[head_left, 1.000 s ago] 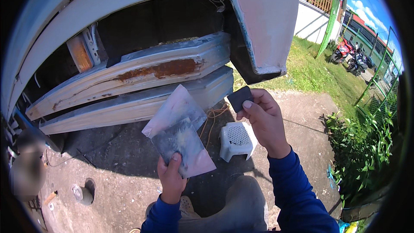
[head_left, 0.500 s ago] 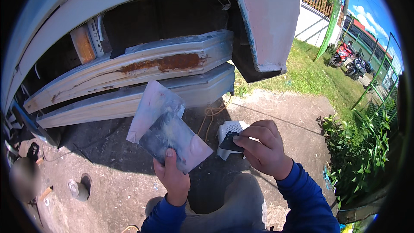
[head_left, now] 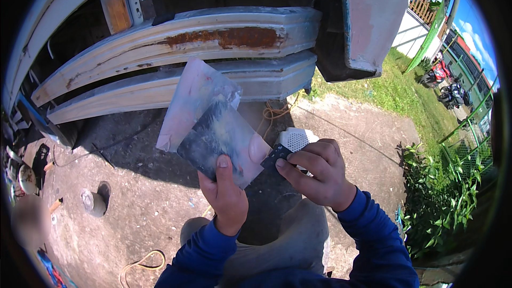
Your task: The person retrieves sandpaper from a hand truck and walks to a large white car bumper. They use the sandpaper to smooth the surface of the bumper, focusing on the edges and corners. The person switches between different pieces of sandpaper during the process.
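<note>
My left hand (head_left: 226, 200) grips a flat dark mixing board (head_left: 210, 125) smeared with whitish and pink paste, its thumb lying on top. A pale pink lump of putty (head_left: 258, 149) sits near the board's right corner. Sticking out beyond the board is a pinkish, paste-stained sheet (head_left: 184, 93); whether the two are joined I cannot tell. Between thumb and fingers, my right hand (head_left: 324, 173) pinches a small flat black putty spreader (head_left: 274, 160) with light specks. The spreader's edge is at the board's right corner, close to the lump.
Ahead stand two long metal panels (head_left: 213, 82), the upper one rusted, beneath a pale vehicle body (head_left: 373, 16). A white perforated object (head_left: 296, 138) is behind my right hand. A cylindrical can (head_left: 93, 203) and a yellow cord (head_left: 141, 266) lie left on the concrete. Plants (head_left: 434, 186) grow at right.
My right hand has brought the spreader left to the board's corner. The view has tilted down, so the panels sit higher in it. Both grips stay the same.
</note>
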Tool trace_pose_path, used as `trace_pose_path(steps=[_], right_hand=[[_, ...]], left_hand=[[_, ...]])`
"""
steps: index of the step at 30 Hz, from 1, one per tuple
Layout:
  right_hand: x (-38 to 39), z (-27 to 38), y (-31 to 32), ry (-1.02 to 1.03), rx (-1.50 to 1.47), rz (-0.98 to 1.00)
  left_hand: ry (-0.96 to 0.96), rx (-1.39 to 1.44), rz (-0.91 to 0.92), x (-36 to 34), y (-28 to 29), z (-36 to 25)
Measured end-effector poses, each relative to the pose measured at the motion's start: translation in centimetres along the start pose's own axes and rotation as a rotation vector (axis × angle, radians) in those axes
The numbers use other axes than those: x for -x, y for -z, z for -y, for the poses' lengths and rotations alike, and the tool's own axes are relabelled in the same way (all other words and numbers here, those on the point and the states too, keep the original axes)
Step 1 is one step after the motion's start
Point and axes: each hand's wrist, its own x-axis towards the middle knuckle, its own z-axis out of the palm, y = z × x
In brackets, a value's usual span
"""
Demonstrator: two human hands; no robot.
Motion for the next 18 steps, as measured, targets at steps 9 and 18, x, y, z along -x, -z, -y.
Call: trace_pose_path(steps=[9,18], right_hand=[[2.1,0.3,-0.9,-0.364,-0.377,0.102],[-1.4,-6.0,5.1,-0.792,-0.701,-0.255]], left_hand=[[-0.019,-0.017,-0.076,-0.1,0.6,0.4],[0.030,-0.025,-0.045,-0.6,2.0,1.4]])
